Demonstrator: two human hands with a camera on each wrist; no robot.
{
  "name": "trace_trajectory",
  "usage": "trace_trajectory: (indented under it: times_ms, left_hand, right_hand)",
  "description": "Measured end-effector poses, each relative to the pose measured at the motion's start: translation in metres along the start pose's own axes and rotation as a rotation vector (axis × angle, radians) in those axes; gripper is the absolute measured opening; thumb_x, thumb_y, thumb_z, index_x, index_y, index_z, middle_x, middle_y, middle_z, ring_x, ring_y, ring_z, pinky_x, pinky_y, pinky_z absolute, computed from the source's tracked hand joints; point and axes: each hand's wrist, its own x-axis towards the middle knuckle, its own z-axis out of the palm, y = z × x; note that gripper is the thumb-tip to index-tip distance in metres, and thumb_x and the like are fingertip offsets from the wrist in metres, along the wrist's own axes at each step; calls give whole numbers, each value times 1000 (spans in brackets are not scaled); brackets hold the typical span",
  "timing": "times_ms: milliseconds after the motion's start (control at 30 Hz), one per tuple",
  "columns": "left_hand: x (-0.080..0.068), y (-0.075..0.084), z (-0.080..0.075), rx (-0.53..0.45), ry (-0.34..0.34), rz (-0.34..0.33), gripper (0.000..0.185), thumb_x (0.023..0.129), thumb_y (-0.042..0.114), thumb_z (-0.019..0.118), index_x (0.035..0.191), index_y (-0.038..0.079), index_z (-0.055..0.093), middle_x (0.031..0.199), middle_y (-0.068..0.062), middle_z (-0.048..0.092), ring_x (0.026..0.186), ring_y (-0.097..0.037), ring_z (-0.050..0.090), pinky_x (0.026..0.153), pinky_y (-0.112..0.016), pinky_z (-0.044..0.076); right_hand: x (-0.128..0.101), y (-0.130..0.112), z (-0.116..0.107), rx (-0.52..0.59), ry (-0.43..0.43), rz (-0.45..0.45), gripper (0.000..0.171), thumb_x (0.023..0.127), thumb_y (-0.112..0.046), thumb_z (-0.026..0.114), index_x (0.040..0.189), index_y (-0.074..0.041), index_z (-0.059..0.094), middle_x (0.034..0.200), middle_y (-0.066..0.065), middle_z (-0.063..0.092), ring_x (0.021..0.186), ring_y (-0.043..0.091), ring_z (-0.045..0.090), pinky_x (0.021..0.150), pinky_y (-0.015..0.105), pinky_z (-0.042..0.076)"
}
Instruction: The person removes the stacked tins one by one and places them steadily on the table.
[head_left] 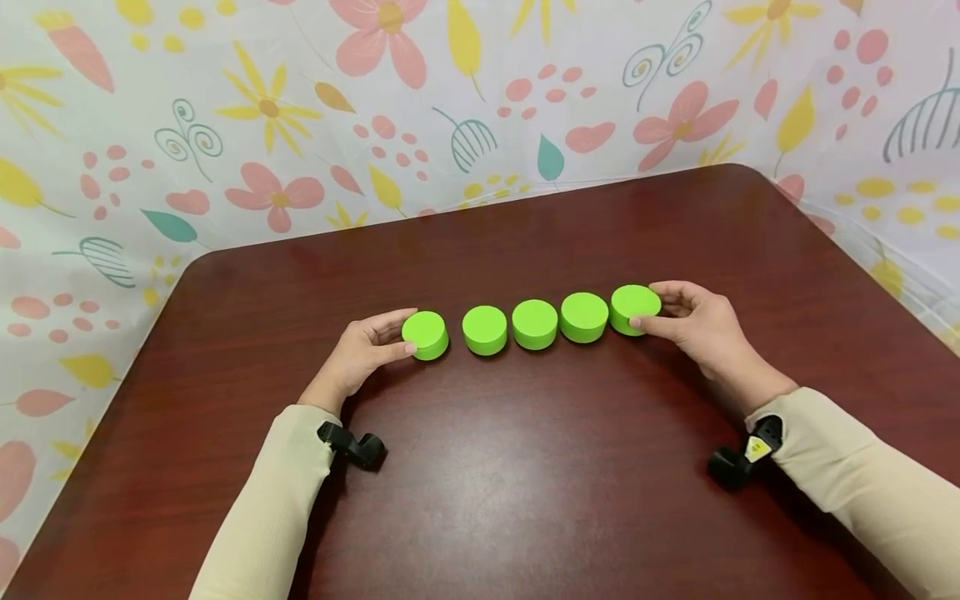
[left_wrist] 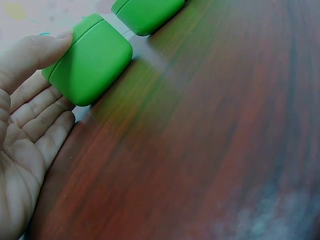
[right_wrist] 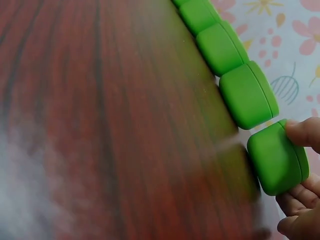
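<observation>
Several round, bright green lidded containers stand in a row across the table. My left hand (head_left: 356, 357) holds the leftmost container (head_left: 425, 333) between thumb and fingers. In the left wrist view, the thumb lies at the lid seam of that container (left_wrist: 95, 62), with the other fingers behind it. At the far end, my right hand (head_left: 708, 332) grips the rightmost container (head_left: 634, 308), thumb in front and fingers behind. Between them stand the second container (head_left: 484, 330), the middle one (head_left: 535, 324) and the fourth (head_left: 584, 317). A wider gap separates the leftmost from the others.
The dark reddish-brown wooden table (head_left: 480, 467) has rounded far corners. Behind it hangs a white cloth (head_left: 510, 92) printed with flowers and leaves. A black wrist device (head_left: 356, 446) sits on the left sleeve, another black device (head_left: 738, 462) on the right.
</observation>
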Motion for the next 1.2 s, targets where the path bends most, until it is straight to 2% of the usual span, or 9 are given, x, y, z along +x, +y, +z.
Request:
trace_trajectory:
  times_ms: [367,533,800,1033,1200]
  left_hand:
    - [0,1,2,-17,21,26,54,79,-10,64,131,-6,48,126,-24,54,99,-8,62,79,-23,52]
    - [1,1,1,-20,30,47,54,77,-11,65,129,-8,49,120,-15,60,94,-8,64,79,-24,53]
    - [1,8,0,1,31,111,53,77,-8,68,127,-8,51,113,-2,64,98,-8,63,84,-24,51]
    - [5,16,6,8,7,117,52,77,-9,68,126,-8,51,121,-23,58,99,-7,62,86,-24,50]
    - [7,14,11,17,-13,116,52,76,-7,69,126,-8,52,121,-23,58,98,-8,63,86,-25,50]
  right_hand:
    - [-1,1,2,-10,21,-6,46,76,-20,77,114,-6,55,88,-23,57,84,-5,53,67,8,45]
    - [-1,0,2,-16,18,-5,47,76,-21,77,115,-6,54,88,-24,56,85,-5,53,67,7,44]
    - [-2,2,2,-25,20,3,52,76,-22,77,118,-3,53,89,-24,56,86,-7,53,68,7,44]
    - [-3,2,4,-24,24,4,54,76,-23,77,119,-3,52,89,-23,55,86,-8,52,67,7,45]
    - [-3,2,4,-31,29,3,55,76,-22,77,120,-1,52,88,-23,55,86,-8,52,68,7,44]
